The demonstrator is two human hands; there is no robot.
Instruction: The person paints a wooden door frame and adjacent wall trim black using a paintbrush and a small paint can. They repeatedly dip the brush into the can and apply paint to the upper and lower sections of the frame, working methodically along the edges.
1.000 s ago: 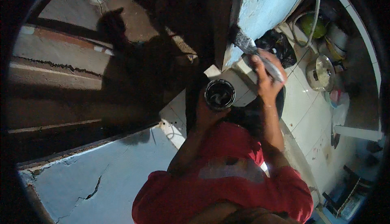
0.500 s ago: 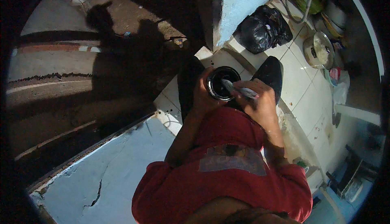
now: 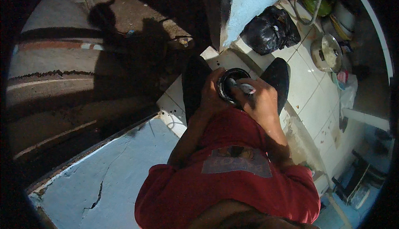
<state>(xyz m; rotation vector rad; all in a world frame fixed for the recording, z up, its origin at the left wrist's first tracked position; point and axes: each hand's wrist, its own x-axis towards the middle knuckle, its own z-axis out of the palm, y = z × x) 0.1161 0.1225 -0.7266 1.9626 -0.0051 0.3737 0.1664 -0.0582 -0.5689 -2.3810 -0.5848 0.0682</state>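
Between my knees is a round black container (image 3: 221,88) with a pale-streaked rim and a dark inside. My left hand (image 3: 211,93) wraps around its left side and steadies it. In my right hand (image 3: 263,99) is a short grey tool with a blunt end (image 3: 248,88). Its lower part reaches down into the container, and my fingers cover much of it, so I cannot tell its exact kind. What lies at the container's bottom is too dark to make out.
A black plastic bag (image 3: 271,30) rests on the white tiles (image 3: 306,88) ahead. To the right stand a metal pot (image 3: 326,53), a green bowl (image 3: 317,4) and a hose (image 3: 308,20). A blue wall edge (image 3: 248,5) rises ahead; a cracked blue surface (image 3: 120,162) is at left.
The container has shifted slightly right in my left hand. My right hand has moved a little up and left over it, and the tool stands more steeply inside.
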